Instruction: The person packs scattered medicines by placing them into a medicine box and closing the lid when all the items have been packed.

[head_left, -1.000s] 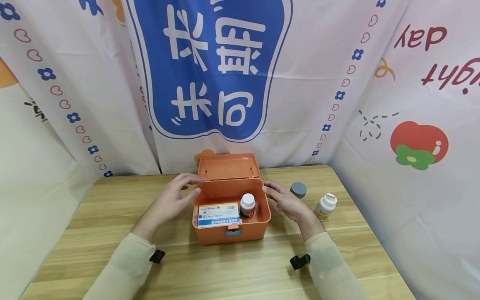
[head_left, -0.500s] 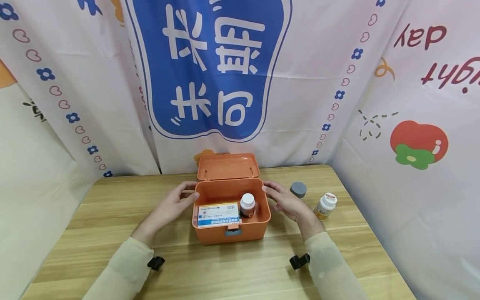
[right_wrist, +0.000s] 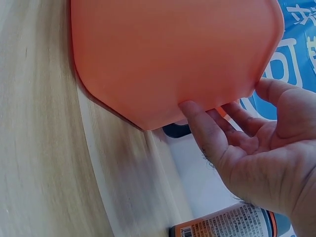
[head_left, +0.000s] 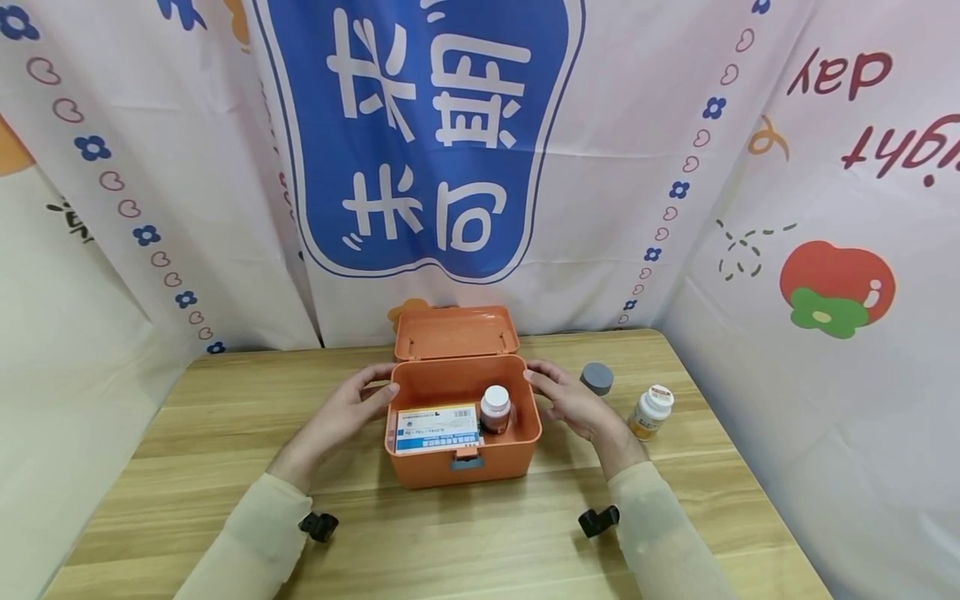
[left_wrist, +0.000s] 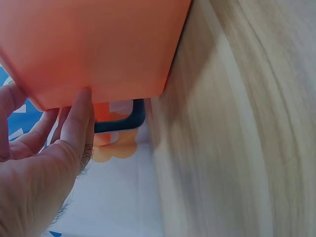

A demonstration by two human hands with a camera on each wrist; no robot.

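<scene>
An orange medicine box (head_left: pixel 431 473) stands on the table with its lid (head_left: pixel 457 333) tipped back. Inside lie a white and blue medicine carton (head_left: pixel 435 429) at the left and a white-capped pill bottle (head_left: pixel 495 410) at the right. My left hand (head_left: pixel 345 412) holds the box at its left rear corner, thumb at the rim and several fingers reaching behind. At the opposite rear corner my right hand (head_left: pixel 573 404) grips likewise. In the right wrist view, one finger of the right hand (right_wrist: pixel 266 143) presses the side wall. Fingertips behind the box are partly hidden.
Right of the right hand stand a grey-capped bottle (head_left: pixel 597 379) and a white bottle with a yellow label (head_left: pixel 651 413). A dark handle (left_wrist: pixel 123 122) shows behind the box. Printed cloth (head_left: pixel 615 208) hangs along the table's back and sides.
My left hand has moved slightly in at the box's left rear corner, its fingers now farther behind it. The right hand has stayed in place, and the box looks unmoved.
</scene>
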